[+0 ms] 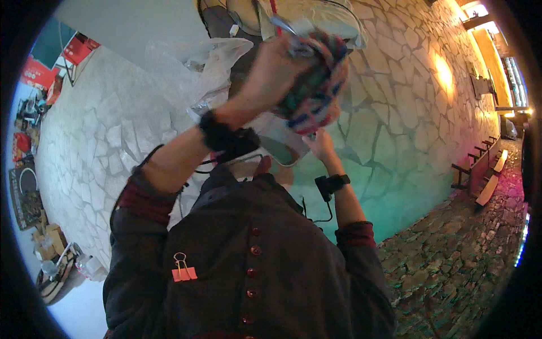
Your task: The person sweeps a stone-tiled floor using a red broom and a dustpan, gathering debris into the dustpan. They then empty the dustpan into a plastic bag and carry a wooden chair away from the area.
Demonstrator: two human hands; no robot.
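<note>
My left hand (277,72) is raised in front of me, closed on a soft multicoloured textile piece (315,93) in red, white, blue and green, which looks knitted or woven and is blurred by motion. A shiny slim metal tool (283,25) sticks out above the fingers of that hand; blur hides its kind. At the lower edge of the textile, my right hand (322,146) pinches it between thumb and fingers. Black bands with devices and cables wrap both wrists. Below the hands, part of a pale rounded surface (283,146) shows.
A translucent plastic bag (203,80) lies beyond my left forearm, near a plastic-wrapped bundle (313,17). Irregular flagstone paving (381,140) surrounds me. A wooden bench (482,169) is at the right. Red boxes (38,72) and a clear plastic bottle (89,267) are at the left.
</note>
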